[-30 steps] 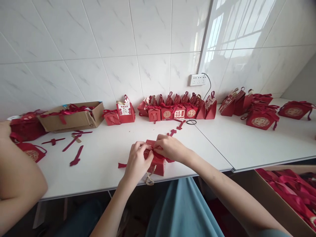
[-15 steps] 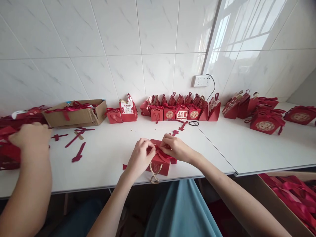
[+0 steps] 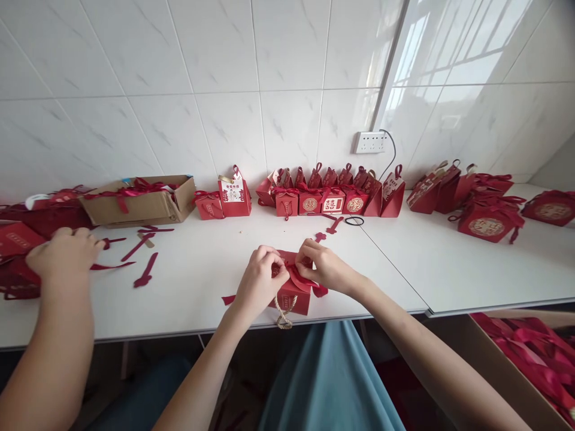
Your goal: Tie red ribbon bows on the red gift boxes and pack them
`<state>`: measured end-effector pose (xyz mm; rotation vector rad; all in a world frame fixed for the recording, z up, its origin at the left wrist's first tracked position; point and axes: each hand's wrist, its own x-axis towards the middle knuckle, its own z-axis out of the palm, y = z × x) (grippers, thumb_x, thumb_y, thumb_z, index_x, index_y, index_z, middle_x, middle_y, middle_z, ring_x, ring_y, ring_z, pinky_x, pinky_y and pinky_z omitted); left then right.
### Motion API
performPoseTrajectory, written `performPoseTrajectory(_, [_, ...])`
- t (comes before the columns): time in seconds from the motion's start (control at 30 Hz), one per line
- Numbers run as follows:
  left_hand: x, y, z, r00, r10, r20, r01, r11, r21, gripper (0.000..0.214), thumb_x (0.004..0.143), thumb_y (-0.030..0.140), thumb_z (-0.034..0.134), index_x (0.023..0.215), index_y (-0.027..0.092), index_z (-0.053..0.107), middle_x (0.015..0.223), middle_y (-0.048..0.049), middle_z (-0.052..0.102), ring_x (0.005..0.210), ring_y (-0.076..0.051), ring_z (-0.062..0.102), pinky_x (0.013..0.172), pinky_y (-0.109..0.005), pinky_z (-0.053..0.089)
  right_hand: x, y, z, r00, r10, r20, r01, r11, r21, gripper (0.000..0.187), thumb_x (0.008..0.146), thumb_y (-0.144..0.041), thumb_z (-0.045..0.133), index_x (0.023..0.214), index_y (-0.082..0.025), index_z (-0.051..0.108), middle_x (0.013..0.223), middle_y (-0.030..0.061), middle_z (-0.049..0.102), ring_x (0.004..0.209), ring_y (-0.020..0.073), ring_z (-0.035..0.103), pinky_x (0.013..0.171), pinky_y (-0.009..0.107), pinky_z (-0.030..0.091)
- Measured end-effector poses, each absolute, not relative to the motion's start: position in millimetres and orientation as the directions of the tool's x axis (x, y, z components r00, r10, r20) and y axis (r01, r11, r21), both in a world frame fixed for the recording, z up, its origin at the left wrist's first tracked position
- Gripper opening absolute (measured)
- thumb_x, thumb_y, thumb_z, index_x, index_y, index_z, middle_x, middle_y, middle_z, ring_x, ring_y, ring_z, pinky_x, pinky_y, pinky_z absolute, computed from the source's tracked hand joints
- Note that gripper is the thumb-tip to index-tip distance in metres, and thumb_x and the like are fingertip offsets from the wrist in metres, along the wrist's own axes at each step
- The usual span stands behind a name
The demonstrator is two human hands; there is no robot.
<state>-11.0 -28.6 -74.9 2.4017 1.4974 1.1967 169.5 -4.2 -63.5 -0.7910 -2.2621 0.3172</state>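
A red gift box (image 3: 299, 300) with a twisted gold cord handle (image 3: 284, 320) sits at the table's front edge. Over its top runs a red ribbon (image 3: 300, 279), whose loose ends stick out on both sides. My left hand (image 3: 264, 274) pinches the ribbon on the box's left, thumb against fingertips. Opposite it, my right hand (image 3: 324, 267) pinches the ribbon on the right, close to the middle. The knot or loop between my fingers is partly hidden.
At left a co-worker's hand (image 3: 65, 251) reaches among red boxes. Behind stands a cardboard box (image 3: 130, 209) of ribbons. Finished-looking red gift boxes (image 3: 309, 203) line the wall. Ribbon scraps (image 3: 144, 272) and a black ring (image 3: 354, 221) lie about. A ribbon-filled carton (image 3: 498, 371) stands lower right.
My hands stay pinched on the ribbon, barely shifting. The co-worker's hand has moved slightly right with its fingers spreading, and a ribbon strip now shows beside it. The view has tilted slightly.
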Motion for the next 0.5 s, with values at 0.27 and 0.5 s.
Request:
performPoseTrajectory(0.27, [-8, -32, -70, 0.25, 0.825, 0.506, 0.684, -0.521, 0.51, 0.004, 0.077, 0.017, 0.054, 0.079, 0.02, 0.054, 0.091, -0.0038, 0.055, 0.095, -0.021, 0.054, 0.087, -0.038, 0.046, 166, -8, -58, -0.574, 0.674, 0.465, 0.456, 0.735, -0.502, 0.008, 0.078, -0.01, 0.055, 0.073, -0.016, 0.056, 0.077, 0.0028, 0.053, 0.066, 0.0121, 0.05, 0.065, 0.026, 0.044])
performPoseTrajectory(0.5, [-11, -31, -67, 0.268, 0.843, 0.467, 0.645, -0.517, 0.563, 0.01, 0.083, 0.021, 0.05, 0.073, 0.021, 0.052, 0.09, -0.0033, 0.057, 0.091, -0.02, 0.055, 0.084, -0.038, 0.046, 172, -4, -66, -0.546, 0.733, 0.406, 0.318, 0.63, -0.708, 0.009, 0.078, -0.011, 0.05, 0.073, -0.017, 0.053, 0.076, 0.0007, 0.053, 0.064, 0.0103, 0.049, 0.062, 0.024, 0.043])
